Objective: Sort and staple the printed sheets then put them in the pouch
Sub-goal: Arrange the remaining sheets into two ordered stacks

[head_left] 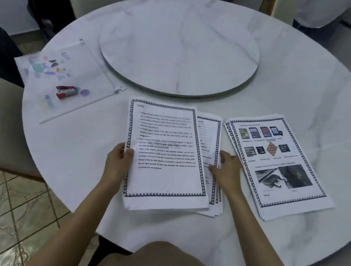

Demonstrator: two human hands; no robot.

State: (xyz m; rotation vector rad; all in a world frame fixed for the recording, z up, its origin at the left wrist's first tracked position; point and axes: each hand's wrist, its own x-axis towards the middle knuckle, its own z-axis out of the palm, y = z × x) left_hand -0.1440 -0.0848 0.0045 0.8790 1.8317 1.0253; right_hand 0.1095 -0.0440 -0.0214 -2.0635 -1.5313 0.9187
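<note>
We're looking down at the marble table (181, 231), and the round turntable (179, 46) in its middle is our marker. Just on the near side of the turntable, the left hand (117, 159) grips the text sheets (166, 153) by their left edge, with the thumb (129, 152) laid on top and the other fingers curled under the paper. These sheets sit slightly skewed over a lower stack (210, 141), which peeks out along their right side.

The right hand (227, 170) is on that lower stack, fingers (211, 169) stretched out fairly straight and pressing flat on the paper, holding nothing.

Nearer than the turntable and off to its right, just beside the right hand, lie the picture sheets (275, 160), a fanned pile with colour photos on the top page.

Left of the turntable, almost touching its rim, there's the clear pouch (68, 74), flat on the table with its zip edge facing the turntable. The red stapler (65, 92) shows at the pouch's near end, though through that clear plastic we can't tell whether it's inside or on top.
</note>
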